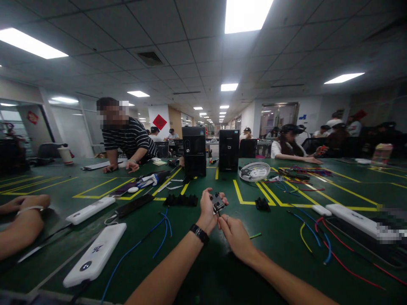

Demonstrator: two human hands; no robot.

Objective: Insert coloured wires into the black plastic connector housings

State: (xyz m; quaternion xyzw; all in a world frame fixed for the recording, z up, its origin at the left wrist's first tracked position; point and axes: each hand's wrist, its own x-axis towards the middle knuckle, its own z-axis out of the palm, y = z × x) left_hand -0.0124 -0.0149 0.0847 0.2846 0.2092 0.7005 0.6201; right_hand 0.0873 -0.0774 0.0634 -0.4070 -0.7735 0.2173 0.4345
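Note:
My left hand (207, 208), with a dark watch on its wrist, is closed round a small black block-like part (218, 202) with metallic spots, above the green table. Its exact kind is too blurred to tell. Just below that part, my right hand (234, 232) has its thumb and fingers pinched together against it. What thin thing they hold, if anything, is mostly hidden. A short green-yellow wire (255, 235) shows beside my right hand. On the table ahead lie a row of black blocks (181, 200) and a smaller black cluster (262, 204).
Blue wires (165, 233) lie left, red wires (346, 250) right. White power banks (95, 254) (352, 220) flank me. Two black computer towers (194, 150) (229, 150) and a white basket (255, 171) stand ahead. A person in stripes (127, 137) leans over the table; another person's arm (25, 222) rests left.

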